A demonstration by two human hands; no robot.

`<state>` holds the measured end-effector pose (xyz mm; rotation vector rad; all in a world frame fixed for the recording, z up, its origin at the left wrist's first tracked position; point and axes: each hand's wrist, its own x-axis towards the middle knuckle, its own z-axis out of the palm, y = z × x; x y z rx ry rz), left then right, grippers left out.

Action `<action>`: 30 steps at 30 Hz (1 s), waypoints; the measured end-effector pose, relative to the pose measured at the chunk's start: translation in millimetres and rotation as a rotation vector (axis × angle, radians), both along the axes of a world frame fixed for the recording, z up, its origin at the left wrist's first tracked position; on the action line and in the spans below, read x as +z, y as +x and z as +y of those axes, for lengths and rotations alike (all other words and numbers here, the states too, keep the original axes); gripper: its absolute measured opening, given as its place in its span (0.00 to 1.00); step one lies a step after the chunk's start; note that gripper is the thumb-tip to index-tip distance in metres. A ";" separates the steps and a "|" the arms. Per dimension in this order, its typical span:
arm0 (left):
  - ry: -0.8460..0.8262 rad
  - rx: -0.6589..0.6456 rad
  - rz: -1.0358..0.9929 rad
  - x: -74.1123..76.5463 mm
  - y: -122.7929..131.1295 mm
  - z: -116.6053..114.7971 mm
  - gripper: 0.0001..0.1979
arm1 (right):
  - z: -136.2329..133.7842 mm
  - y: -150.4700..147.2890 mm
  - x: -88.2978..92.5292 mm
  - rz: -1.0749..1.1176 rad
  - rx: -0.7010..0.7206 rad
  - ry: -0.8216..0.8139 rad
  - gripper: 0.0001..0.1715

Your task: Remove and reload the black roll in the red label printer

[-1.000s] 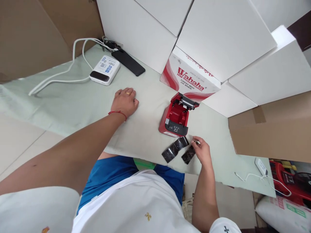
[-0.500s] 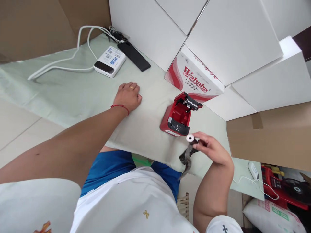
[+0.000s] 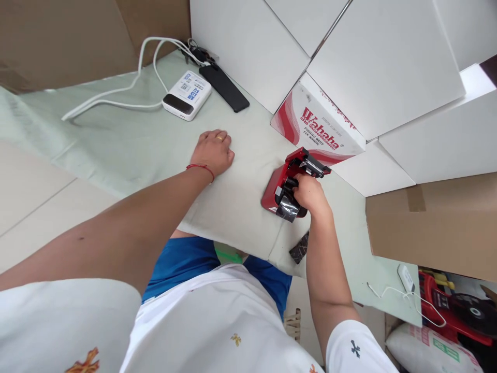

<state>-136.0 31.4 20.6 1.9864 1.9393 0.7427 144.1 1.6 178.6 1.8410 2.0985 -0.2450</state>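
My right hand (image 3: 310,192) reaches into the open red label printer (image 3: 273,189), its fingers closed on a roll of black label tape (image 3: 289,185). Loose shiny black tape hangs from the roll over the printer's front. The printer's lid (image 3: 312,165) is tipped up and back. The roll's far end and my fingertips are partly hidden inside. My left hand (image 3: 213,151) rests on the table to the left of the printer, fingers curled under, holding nothing that shows. A dark patterned strip (image 3: 300,248) lies near the table edge, partly behind my right forearm.
Behind the printer stands a Wahaha water carton (image 3: 318,127) against white boxes (image 3: 388,67). A white device (image 3: 187,96) with cables and a black phone (image 3: 224,88) lie at the back left. A cardboard box (image 3: 430,223) stands at the right.
My right hand has moved up and left with the tape roll, from in front of the printer to inside it. The dark strip now lies apart on the table. My left hand stays resting.
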 end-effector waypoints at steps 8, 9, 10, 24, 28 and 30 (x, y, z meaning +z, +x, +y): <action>-0.031 0.003 0.072 6.7 1.0 -1.9 0.31 | 9.1 12.6 -6.5 0.137 -0.058 -0.007 0.29; -0.030 0.004 0.081 7.6 1.2 -2.3 0.31 | 9.7 15.3 -9.5 0.180 -0.068 -0.006 0.29; -0.028 0.003 0.088 8.2 1.4 -2.5 0.31 | 10.4 17.5 -12.8 0.215 -0.079 -0.006 0.28; -0.002 0.008 0.068 5.9 1.2 -1.6 0.31 | -6.5 23.7 10.1 0.675 0.045 0.647 0.22; 0.003 0.006 0.088 6.1 0.9 -1.6 0.31 | 1.1 35.0 1.1 0.536 0.191 0.682 0.27; 0.003 0.003 0.092 6.7 0.9 -1.8 0.30 | -4.6 39.2 -2.0 0.513 0.193 0.613 0.27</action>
